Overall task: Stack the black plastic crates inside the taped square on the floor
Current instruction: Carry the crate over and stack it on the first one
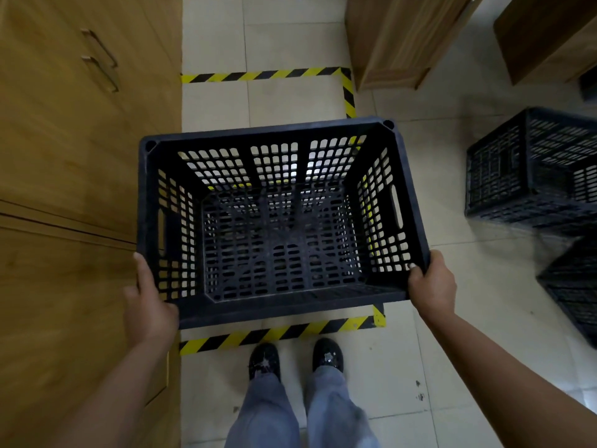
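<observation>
A black perforated plastic crate (281,221) is held upright over the square marked by yellow-black tape (277,333) on the tiled floor. My left hand (148,302) grips its near-left corner and my right hand (431,286) grips its near-right corner. Whether the crate rests on the floor or hangs above it I cannot tell. Tape shows behind it and through its holes. Two more black crates lie to the right outside the square: one (536,169) tipped on its side, another (575,286) partly cut off by the frame edge.
Wooden cabinets (71,156) line the left side right against the taped square. Wooden furniture (403,40) stands at the back right, close to the tape's far corner. My feet (295,357) stand just behind the near tape line.
</observation>
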### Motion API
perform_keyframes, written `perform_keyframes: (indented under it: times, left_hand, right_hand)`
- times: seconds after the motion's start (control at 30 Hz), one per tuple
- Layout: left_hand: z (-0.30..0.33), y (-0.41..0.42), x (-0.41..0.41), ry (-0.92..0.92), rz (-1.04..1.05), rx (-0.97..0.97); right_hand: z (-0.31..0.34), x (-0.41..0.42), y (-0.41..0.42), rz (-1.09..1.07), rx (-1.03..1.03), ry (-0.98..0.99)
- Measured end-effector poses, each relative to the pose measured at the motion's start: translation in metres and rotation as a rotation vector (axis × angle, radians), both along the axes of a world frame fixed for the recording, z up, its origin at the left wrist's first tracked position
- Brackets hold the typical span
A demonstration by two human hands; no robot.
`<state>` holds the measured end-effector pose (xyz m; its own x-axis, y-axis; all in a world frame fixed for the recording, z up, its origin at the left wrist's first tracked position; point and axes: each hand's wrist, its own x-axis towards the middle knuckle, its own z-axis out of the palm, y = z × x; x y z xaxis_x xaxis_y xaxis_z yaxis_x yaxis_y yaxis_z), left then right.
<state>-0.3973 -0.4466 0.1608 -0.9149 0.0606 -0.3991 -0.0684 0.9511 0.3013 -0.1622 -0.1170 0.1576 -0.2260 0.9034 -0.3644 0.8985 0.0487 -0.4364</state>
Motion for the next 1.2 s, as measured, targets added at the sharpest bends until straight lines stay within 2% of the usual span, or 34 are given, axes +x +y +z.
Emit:
perform_keyframes:
  times: [0.67,0.9,1.03,1.13,1.2]
  left_hand:
    - [-0.002,0.0,-0.003,-0.003,-0.046,-0.1]
    - [-0.001,0.0,0.0,-0.071,-0.086,-0.121]
    - [0.002,0.005,0.032,-0.124,-0.193,-0.199]
    - [0.007,0.005,0.044,-0.171,-0.195,-0.232]
    - [0.008,0.001,0.046,-0.179,-0.215,-0.231]
  right_hand:
    - [-0.004,0.0,0.0,0.083,-0.011,-0.155]
    - [-0.004,0.009,0.004,0.107,-0.101,0.002]
    - [0.002,0.024,0.005,0.264,-0.114,0.206]
    - [0.002,0.04,0.0,0.435,-0.138,0.189]
    - [-0.003,0.046,-0.001,0.423,-0.177,0.172]
